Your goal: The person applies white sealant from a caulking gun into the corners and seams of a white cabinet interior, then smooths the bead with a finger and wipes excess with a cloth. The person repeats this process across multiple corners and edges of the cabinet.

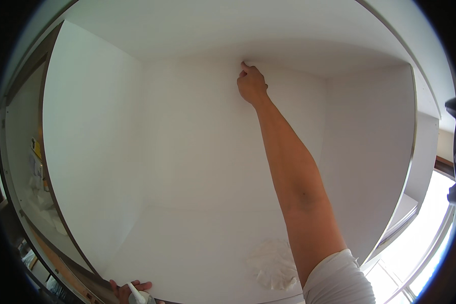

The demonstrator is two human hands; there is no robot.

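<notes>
My right arm reaches far up into a white cabinet. My right hand (252, 85) is at the seam where the back panel (207, 131) meets the top panel (228, 25). Its index finger is stretched out and touches that seam; the other fingers are curled in, and nothing shows in them. Low at the left, by the cabinet's front edge, my left hand (120, 292) is wrapped around a bottle with a white pointed nozzle (135, 292). Most of the bottle and the palm lie below the picture's edge.
A crumpled whitish cloth or plastic sheet (273, 266) lies on the cabinet floor beside my right forearm. Side panels (91, 121) close in at left and right (370, 137). Beyond the left panel, a compartment holds small packages (36, 148). A bright window (425, 228) stands at lower right.
</notes>
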